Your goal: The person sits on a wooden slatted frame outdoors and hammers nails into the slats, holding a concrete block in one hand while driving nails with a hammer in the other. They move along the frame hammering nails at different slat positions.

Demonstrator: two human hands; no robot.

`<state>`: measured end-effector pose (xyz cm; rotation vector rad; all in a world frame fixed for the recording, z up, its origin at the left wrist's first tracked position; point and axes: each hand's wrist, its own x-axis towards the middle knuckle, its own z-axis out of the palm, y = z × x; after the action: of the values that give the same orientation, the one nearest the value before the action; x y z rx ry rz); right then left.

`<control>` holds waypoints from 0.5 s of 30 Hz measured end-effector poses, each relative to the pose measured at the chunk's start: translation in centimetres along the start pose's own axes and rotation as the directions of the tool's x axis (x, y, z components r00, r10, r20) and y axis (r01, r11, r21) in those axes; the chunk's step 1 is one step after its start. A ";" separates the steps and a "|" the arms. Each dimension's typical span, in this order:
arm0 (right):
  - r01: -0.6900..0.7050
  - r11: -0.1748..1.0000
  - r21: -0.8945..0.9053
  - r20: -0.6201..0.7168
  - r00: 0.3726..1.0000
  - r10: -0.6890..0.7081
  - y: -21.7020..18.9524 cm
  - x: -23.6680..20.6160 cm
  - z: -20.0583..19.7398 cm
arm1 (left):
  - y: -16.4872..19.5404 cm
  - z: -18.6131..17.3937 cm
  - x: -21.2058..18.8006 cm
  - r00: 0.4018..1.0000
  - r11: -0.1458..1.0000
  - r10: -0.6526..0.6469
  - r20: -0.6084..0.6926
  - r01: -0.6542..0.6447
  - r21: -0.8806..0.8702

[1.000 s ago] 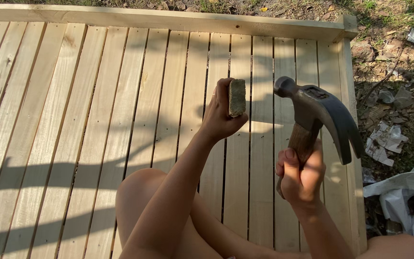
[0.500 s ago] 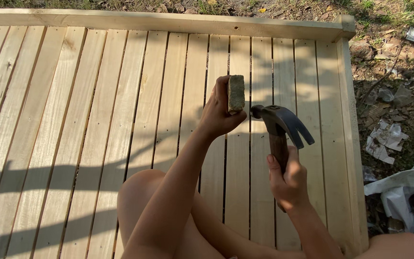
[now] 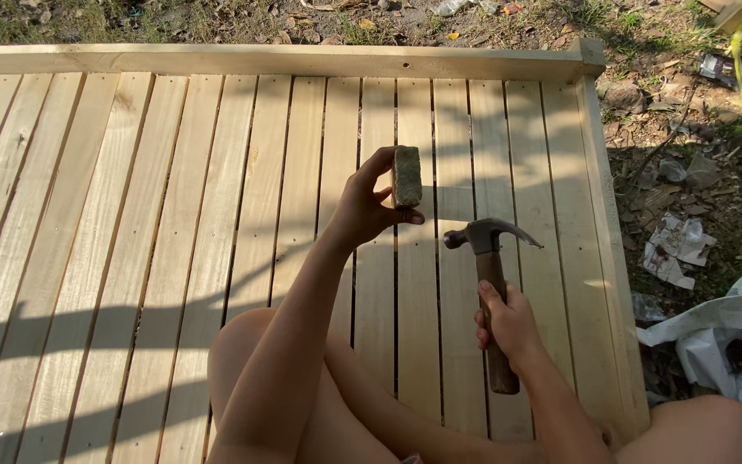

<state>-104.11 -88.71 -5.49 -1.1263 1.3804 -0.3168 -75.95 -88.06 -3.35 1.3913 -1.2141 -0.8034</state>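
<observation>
Seated on a slatted wooden deck (image 3: 173, 215), bare knees drawn up at the bottom of the view. Left hand (image 3: 367, 206) raised over the slats, fingers and thumb pinched around a small rectangular block (image 3: 406, 176), grey-brown, rough-faced, held upright on its narrow end; thumb presses the near face, fingertips wrap the far side. The block sits above the gap between two slats right of the deck's middle; whether its lower end touches the wood cannot be told. Right hand (image 3: 508, 322) clenched around the wooden handle of a claw hammer (image 3: 489, 258), gripping about mid-handle, the butt end sticking out below the fist. Hammer head dark metal, striking face pointing left toward the block, claw curving right; the head lies just right of and below the block, apart from it, low over the slats. Long shadows cross the deck from lower left. A raised plank edge (image 3: 302, 60) runs along the far side of the deck and another down its right side. Beyond the right edge, bare ground with stones, dry leaves, crumpled paper scraps (image 3: 676, 249), and a white plastic bag (image 3: 723, 331) near the lower right corner.
</observation>
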 end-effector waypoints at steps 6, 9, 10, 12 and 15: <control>0.120 0.953 0.277 -0.058 0.992 -0.108 2.8 -1.3 -3.2 | 3.1 0.2 -1.3 0.984 0.983 0.179 -0.017 -0.180 -0.041; 0.164 0.921 0.354 -0.064 0.986 -0.151 3.0 -1.4 -3.8 | 5.2 0.1 -1.0 0.916 0.917 0.384 -0.113 -0.393 -0.072; 0.177 0.910 0.375 -0.061 0.984 -0.167 2.9 -1.5 -4.0 | 5.7 0.4 -0.5 0.887 0.890 0.444 -0.126 -0.453 -0.054; 0.160 0.909 0.385 -0.066 0.987 -0.146 2.9 -1.6 -4.2 | 6.3 1.5 0.3 0.848 0.857 0.507 -0.152 -0.515 -0.011; 0.188 0.893 0.408 -0.051 0.982 -0.183 3.0 -2.0 -4.6 | 5.6 4.3 0.0 0.890 0.903 0.429 -0.158 -0.426 0.049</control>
<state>-109.85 -87.80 -5.64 -0.9013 1.1447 -0.7202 -81.32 -88.74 1.24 1.1141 -1.3310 -0.3631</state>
